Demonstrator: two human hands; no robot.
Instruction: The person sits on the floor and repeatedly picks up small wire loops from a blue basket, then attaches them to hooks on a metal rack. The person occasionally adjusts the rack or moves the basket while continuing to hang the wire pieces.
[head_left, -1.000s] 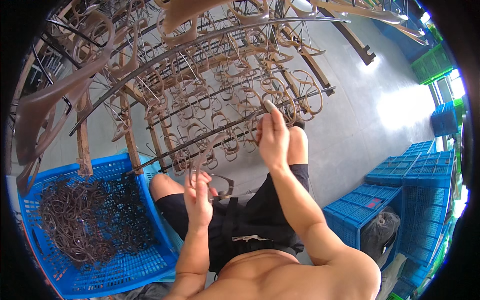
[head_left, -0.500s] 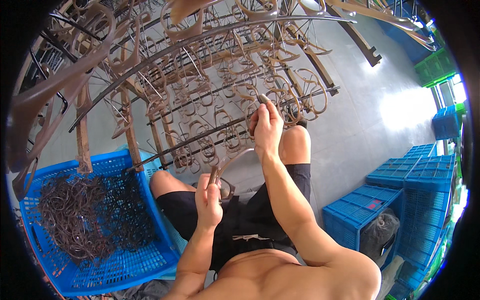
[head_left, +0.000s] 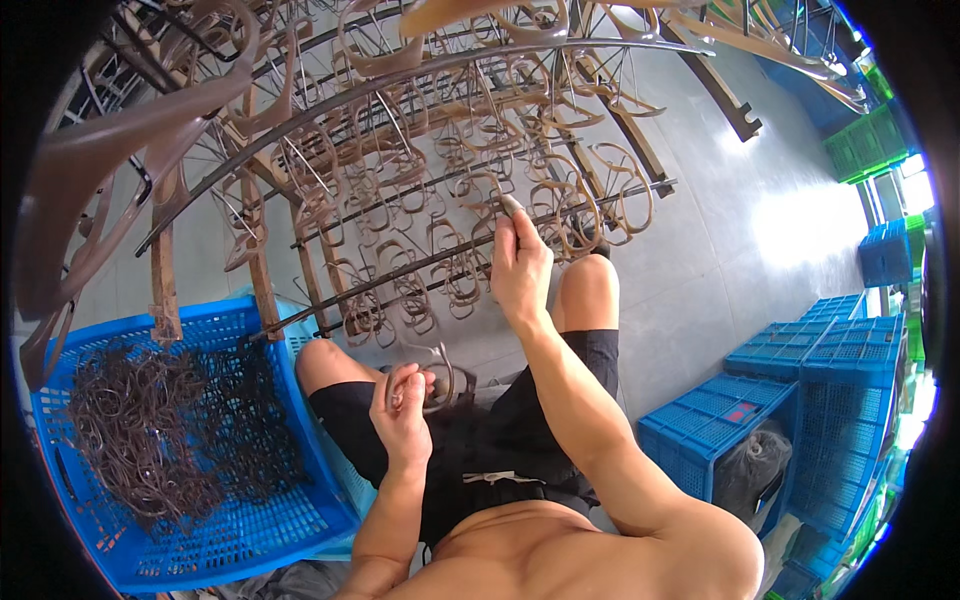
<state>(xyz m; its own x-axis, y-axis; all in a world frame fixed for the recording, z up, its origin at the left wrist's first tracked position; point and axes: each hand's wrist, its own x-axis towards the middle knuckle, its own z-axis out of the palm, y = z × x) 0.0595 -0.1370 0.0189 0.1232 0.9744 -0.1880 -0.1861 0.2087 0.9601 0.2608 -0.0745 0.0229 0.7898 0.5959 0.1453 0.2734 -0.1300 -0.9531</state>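
While the left hand [head_left: 403, 405] grips a brown, curved, plastic-looking frame [head_left: 448, 368] above the lap [head_left: 515, 410], a slack pinch could drop it; the right hand [head_left: 522, 265] bunches by a thin black rod [head_left: 340, 298], its grip hidden, and might snag hanging brown loops [head_left: 651, 200]; beyond, smooth grey floor [head_left: 700, 280], stacked blue plastic crates [head_left: 845, 430].

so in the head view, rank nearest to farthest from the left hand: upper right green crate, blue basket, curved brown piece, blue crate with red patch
From the left hand:
1. Curved brown piece, in its grip
2. Blue basket, to its left
3. Blue crate with red patch, well off to the right
4. Green crate, far upper right
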